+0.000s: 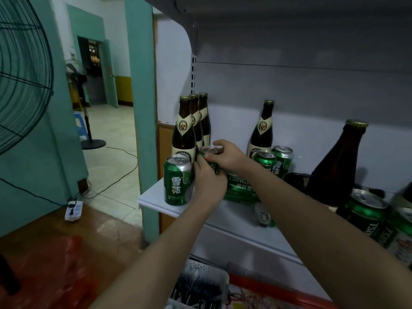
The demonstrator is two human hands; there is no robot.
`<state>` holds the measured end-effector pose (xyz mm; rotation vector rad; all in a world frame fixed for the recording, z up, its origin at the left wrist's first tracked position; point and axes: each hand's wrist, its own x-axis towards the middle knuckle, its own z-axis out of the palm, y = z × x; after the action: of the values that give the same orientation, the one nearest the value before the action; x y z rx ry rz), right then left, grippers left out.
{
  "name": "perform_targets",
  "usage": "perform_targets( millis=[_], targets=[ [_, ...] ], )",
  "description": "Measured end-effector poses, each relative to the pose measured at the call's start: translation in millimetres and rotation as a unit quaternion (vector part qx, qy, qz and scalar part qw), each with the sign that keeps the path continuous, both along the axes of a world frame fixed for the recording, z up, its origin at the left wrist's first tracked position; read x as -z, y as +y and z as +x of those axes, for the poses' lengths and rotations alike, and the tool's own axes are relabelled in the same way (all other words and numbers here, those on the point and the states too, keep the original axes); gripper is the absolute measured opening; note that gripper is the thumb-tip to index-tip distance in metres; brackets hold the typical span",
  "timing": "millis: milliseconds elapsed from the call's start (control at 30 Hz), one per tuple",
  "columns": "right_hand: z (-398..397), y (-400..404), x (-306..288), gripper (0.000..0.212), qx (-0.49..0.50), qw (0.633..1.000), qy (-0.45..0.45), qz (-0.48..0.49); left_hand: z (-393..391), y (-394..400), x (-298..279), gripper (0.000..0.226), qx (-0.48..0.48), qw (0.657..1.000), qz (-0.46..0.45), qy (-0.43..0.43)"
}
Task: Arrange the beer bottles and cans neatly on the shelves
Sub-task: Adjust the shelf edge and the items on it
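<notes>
Both forearms reach up from below toward the white shelf (pixel 153 197). Our left hand (pixel 208 181) and right hand (pixel 227 156) wrap fingers and thumb round one green can (pixel 208 152), upright behind the front can (pixel 177 180) and just beside the row of three brown bottles (pixel 191 126); we judge we are squaring it into a column at the shelf's left end. Lying cans (pixel 240 188) and scattered bottles to the right are not yet sorted.
</notes>
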<state>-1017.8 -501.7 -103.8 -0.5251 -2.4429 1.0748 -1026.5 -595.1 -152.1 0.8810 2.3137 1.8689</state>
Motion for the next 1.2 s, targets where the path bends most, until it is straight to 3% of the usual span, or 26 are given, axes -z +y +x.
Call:
perform_targets(
  millis=[200,400,500,633,767,833,967,1100,1200],
  targets=[
    [3.5,0.9,6.5,0.050,0.019,0.998,0.057,-0.003,-0.7,-1.5,-1.1,0.073,0.011,1.000,0.016,-0.012],
    [37.5,-5.1,-39.3,0.063,-0.001,0.983,0.176,-0.058,9.6,-23.4,-37.2,0.079,0.031,0.986,0.029,0.161],
    [64.5,-11.3,-61.5,0.053,-0.018,0.976,0.203,-0.080,9.4,-44.0,-56.5,0.080,0.020,0.970,0.029,0.240],
    [89.5,-25.6,-59.4,0.022,-0.047,0.975,0.192,-0.105,4.7,-63.1,-67.3,0.088,0.029,0.933,-0.058,0.355],
    [99.7,-40.7,-37.2,0.027,-0.045,0.980,0.169,-0.095,-1.5,-78.3,-56.9,0.097,-0.005,0.880,-0.173,0.442],
    [102.7,-44.9,-23.1,0.029,-0.035,0.982,0.165,-0.090,-7.5,-89.2,-43.2,0.097,0.012,0.893,-0.192,0.407],
    [99.9,-47.5,1.0,0.041,-0.013,0.983,0.155,-0.098,-23.5,-109.8,-10.7,0.083,0.049,0.958,-0.122,0.256],
    [89.8,-53.0,17.6,0.039,-0.009,0.983,0.147,-0.107,-32.9,-110.0,8.3,0.072,0.042,0.977,-0.110,0.178],
    [78.5,-61.2,25.2,0.037,-0.015,0.982,0.135,-0.131,-40.1,-108.3,11.4,0.066,0.023,0.978,-0.100,0.181]
  ],
)
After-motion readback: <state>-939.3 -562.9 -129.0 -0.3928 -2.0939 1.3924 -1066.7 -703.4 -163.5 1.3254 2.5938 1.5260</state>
